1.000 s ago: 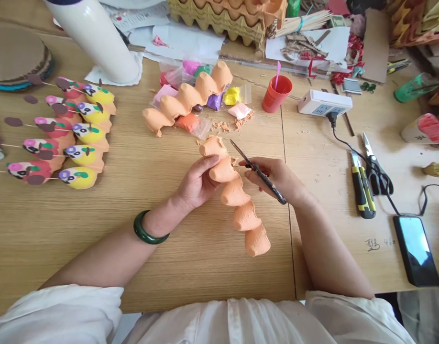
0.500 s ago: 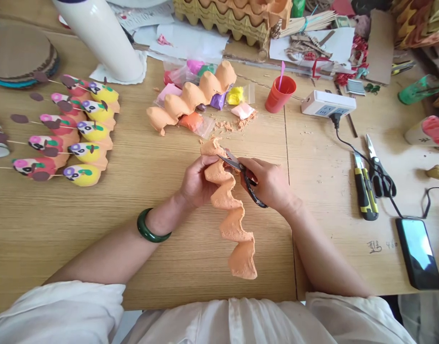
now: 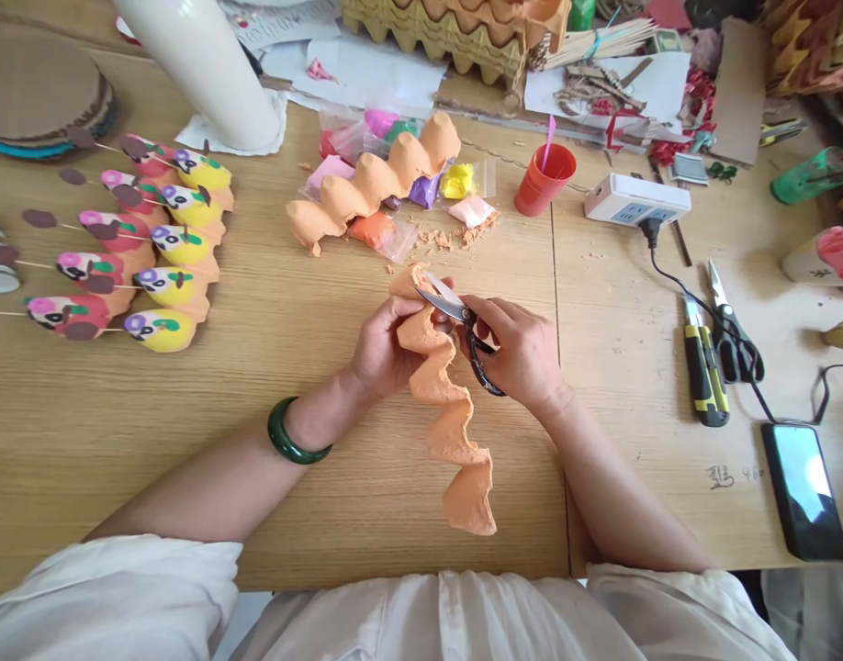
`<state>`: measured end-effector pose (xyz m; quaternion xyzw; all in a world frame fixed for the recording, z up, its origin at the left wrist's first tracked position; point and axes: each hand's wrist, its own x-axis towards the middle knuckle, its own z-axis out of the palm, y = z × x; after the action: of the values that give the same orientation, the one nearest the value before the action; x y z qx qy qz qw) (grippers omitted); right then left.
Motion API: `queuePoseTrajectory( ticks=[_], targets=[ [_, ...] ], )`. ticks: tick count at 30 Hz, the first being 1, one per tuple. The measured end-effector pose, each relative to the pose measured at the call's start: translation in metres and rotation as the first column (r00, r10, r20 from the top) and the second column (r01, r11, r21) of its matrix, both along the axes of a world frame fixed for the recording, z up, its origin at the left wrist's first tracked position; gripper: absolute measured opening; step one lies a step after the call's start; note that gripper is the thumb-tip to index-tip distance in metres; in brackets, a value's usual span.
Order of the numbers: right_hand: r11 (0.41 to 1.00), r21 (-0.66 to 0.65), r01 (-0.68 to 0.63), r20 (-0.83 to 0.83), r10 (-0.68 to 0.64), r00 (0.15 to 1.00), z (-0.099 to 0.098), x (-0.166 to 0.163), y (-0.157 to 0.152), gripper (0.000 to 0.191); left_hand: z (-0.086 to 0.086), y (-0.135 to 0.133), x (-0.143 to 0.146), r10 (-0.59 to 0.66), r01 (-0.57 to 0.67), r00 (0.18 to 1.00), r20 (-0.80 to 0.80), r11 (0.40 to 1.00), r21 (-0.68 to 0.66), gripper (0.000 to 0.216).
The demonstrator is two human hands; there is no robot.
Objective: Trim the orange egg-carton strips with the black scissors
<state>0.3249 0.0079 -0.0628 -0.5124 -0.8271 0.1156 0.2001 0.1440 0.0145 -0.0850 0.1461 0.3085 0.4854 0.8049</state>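
My left hand is closed around the upper part of an orange egg-carton strip, which hangs toward me in a wavy row of cups. Black-handled scissors sit in my right hand, its fingers through the handles. The scissor blades are parted and lie at the strip's edge near its far end, beside my left fingertips. Beyond my hands, another orange egg-carton strip rests cups-up over small bags of coloured clay. Orange scraps are scattered beside it.
At left stand painted egg-carton rows with sticks and brown discs. A red cup, a white power strip, a utility knife, other scissors and a phone lie to the right. Stacked egg trays are at the back.
The scissor blades have opened wider at the strip's edge. Both hands stay in nearly the same place, and the whole view has shifted slightly.
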Motion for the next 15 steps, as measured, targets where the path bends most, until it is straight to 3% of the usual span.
queuePoseTrajectory(
  ticks=[4, 10, 15],
  targets=[
    [1.0, -0.01, -0.021, 0.009, 0.021, 1.0, 0.0011, -0.0004, -0.0003, 0.03, 0.0021, -0.0006, 0.0017, 0.022, -0.022, 1.0, 0.001, 1.0, -0.014, 0.03],
    [0.998, 0.053, -0.039, 0.08, 0.035, 0.996, -0.0035, 0.0002, -0.0013, 0.034, 0.0012, 0.0016, 0.0016, -0.057, 0.057, 0.998, -0.004, 0.997, -0.05, 0.033],
    [1.0, 0.024, -0.017, 0.09, 0.015, 0.996, -0.0078, 0.0001, -0.0031, 0.034, 0.0004, 0.0024, 0.0013, -0.076, 0.076, 0.997, -0.002, 0.995, -0.059, 0.032]
  ],
)
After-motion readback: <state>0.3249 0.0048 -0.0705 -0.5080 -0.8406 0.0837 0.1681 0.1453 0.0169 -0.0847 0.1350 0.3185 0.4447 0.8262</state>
